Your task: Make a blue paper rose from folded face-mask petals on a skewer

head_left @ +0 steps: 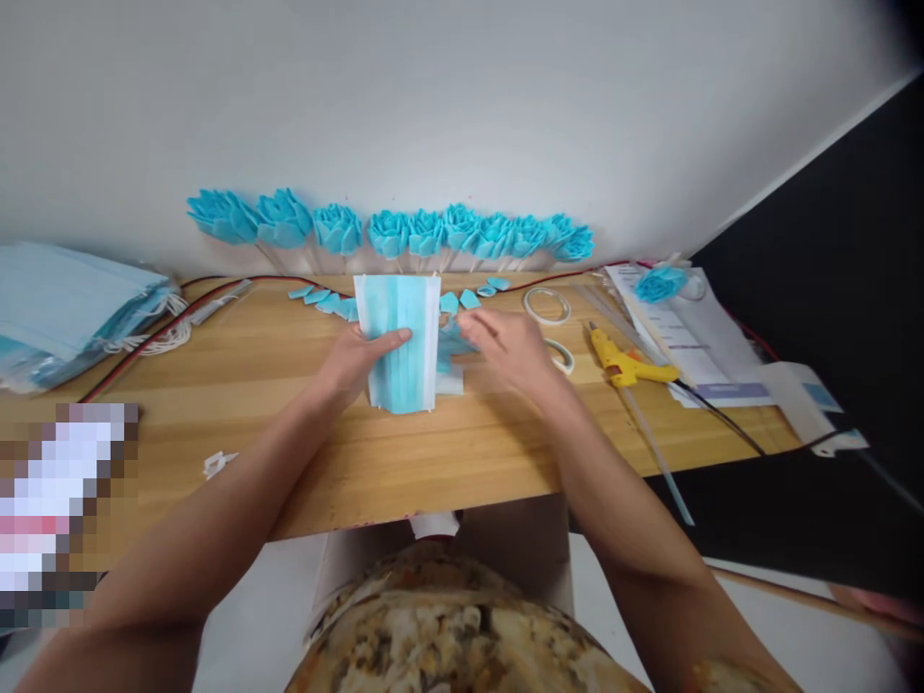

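A pleated blue face mask (400, 361) with white edges stands upright in my left hand (353, 361). The thumb lies across its front and the other fingers are behind it. Just to the right of the mask is my right hand (509, 346), a little blurred, its fingers closed together; what they hold, if anything, I cannot make out. Beyond the hands, small cut blue petal pieces (471, 299) lie along the table, partly hidden by the mask. Some more blue material (451, 380) shows behind the mask's right edge.
Blue fabric flowers (390, 233) on stems lean along the wall. Blue masks (64, 298) are stacked at left beside white cords (169, 335). Tape rolls (547, 306), a yellow glue gun (628, 366) with its cable, and papers (671, 332) with another flower lie at right.
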A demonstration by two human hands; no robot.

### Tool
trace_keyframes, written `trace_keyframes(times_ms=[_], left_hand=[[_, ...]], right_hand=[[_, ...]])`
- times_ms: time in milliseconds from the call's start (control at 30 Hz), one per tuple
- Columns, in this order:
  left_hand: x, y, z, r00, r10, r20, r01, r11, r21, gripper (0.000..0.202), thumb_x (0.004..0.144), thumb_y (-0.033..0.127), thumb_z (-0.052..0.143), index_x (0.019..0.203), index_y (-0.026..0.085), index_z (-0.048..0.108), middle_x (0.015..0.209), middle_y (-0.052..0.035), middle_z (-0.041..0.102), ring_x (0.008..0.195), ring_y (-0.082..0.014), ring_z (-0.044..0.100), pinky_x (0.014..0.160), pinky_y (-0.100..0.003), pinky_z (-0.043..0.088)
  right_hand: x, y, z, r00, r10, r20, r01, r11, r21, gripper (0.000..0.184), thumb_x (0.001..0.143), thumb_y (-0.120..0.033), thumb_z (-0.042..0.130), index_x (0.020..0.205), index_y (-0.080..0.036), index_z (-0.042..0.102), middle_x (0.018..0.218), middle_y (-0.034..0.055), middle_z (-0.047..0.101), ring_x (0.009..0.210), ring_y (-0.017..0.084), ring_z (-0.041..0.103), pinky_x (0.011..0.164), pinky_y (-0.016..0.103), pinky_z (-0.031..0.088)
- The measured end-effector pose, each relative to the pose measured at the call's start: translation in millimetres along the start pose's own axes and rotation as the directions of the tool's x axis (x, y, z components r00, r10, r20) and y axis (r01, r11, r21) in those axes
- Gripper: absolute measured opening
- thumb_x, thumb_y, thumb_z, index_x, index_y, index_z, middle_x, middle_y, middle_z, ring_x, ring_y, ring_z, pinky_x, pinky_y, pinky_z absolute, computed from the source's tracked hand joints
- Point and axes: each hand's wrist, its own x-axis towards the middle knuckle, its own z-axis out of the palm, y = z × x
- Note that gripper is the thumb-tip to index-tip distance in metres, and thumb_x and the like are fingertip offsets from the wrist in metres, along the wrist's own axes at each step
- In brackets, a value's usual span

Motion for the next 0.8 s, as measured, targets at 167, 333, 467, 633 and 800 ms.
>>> trace_keyframes(times_ms=[167, 333, 467, 633, 800], left_hand=[[0.9, -0.6, -1.2, 1.000, 0.006, 0.014, -0.005, 1.000, -0.021, 0.054, 0.064, 0.043, 0.091, 0.108, 0.016, 0.075, 0.116, -0.0128, 0.077, 0.117, -0.0367, 0.069, 0.098, -0.048, 0.061], [1.7, -0.1, 0.8, 0.999, 0.034, -0.027, -0.035, 0.999, -0.010, 0.051, 0.063, 0.046, 0.090, 0.104, 0.019, 0.074, 0.121, -0.0103, 0.075, 0.118, -0.0361, 0.068, 0.099, -0.047, 0.060], [0.4, 11.5, 7.7, 0.998, 0.022, -0.056, -0.024, 0.999, -0.028, 0.048, 0.064, 0.045, 0.089, 0.101, 0.019, 0.074, 0.120, -0.0108, 0.075, 0.121, -0.0368, 0.066, 0.099, -0.046, 0.059], [-4.4, 33.0, 15.0, 0.998, -0.028, -0.055, 0.026, 0.999, -0.031, 0.047, 0.066, 0.039, 0.087, 0.105, 0.018, 0.072, 0.113, -0.0108, 0.077, 0.115, -0.0356, 0.069, 0.093, -0.046, 0.062], [-9.6, 38.9, 5.8, 0.997, -0.076, -0.015, 0.076, 0.996, 0.053, 0.052, 0.062, 0.042, 0.091, 0.104, 0.017, 0.073, 0.110, -0.0116, 0.078, 0.110, -0.0363, 0.071, 0.090, -0.045, 0.063]], right_hand=[[-30.9, 36.5, -45.2, 0.968, 0.209, -0.141, -0.250, 0.875, -0.416, 0.033, 0.098, -0.038, 0.050, 0.106, -0.018, 0.076, 0.086, 0.0111, 0.077, 0.078, 0.026, 0.069, 0.071, 0.034, 0.044], [-60.8, 57.9, -31.1, 0.970, 0.244, -0.016, -0.207, 0.782, -0.588, 0.035, 0.096, -0.029, 0.055, 0.124, -0.015, 0.069, 0.114, 0.0188, 0.075, 0.101, 0.032, 0.069, 0.085, 0.040, 0.049], [-63.2, 56.2, -22.5, 0.959, 0.275, -0.070, -0.265, 0.779, -0.568, 0.036, 0.091, -0.022, 0.060, 0.124, -0.012, 0.067, 0.115, 0.0209, 0.073, 0.110, 0.034, 0.066, 0.095, 0.044, 0.049], [-52.1, 50.7, -41.2, 0.860, 0.431, -0.273, -0.452, 0.892, -0.017, 0.054, 0.078, -0.033, 0.074, 0.127, -0.018, 0.058, 0.104, 0.0100, 0.072, 0.093, 0.026, 0.068, 0.087, 0.042, 0.053], [-33.9, 30.8, -39.1, 0.929, 0.359, -0.085, -0.227, 0.738, 0.635, 0.062, 0.069, -0.053, 0.082, 0.120, -0.027, 0.059, 0.093, -0.0001, 0.068, 0.083, 0.017, 0.065, 0.079, 0.033, 0.054]])
